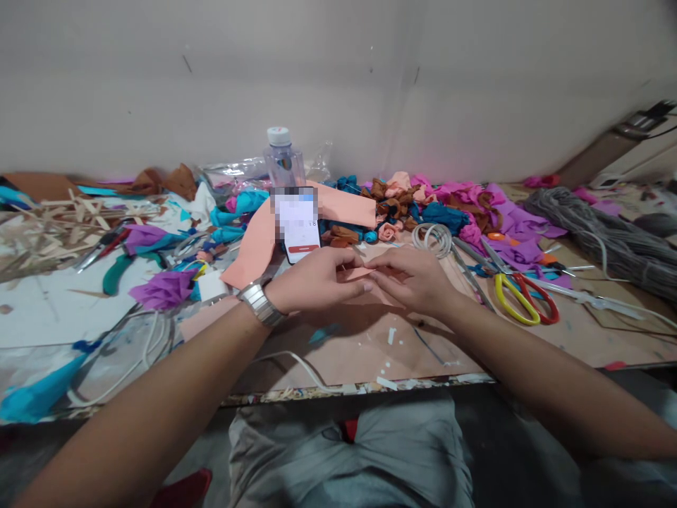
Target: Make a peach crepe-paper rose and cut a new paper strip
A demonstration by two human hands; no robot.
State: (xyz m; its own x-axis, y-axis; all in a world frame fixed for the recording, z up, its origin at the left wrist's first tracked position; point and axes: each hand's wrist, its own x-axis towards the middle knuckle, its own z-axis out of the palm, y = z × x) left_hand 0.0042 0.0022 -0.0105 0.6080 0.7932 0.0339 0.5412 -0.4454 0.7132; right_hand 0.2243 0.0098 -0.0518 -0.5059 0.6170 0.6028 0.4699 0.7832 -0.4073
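Fingers of your left hand (317,279) and right hand (420,279) are pinching a small peach paper piece (358,274) between them, just above the table (349,353). A phone (299,229) is standing behind your left hand, in front of a clear bottle (283,161), while yellow-and-red-handled scissors (521,287) are lying to the right.

Bare hands (317,283) partly hide a peach paper piece (358,272); pixelation partly covers a black-framed phone (300,224); a stringy grey bundle (597,229) runs off right.
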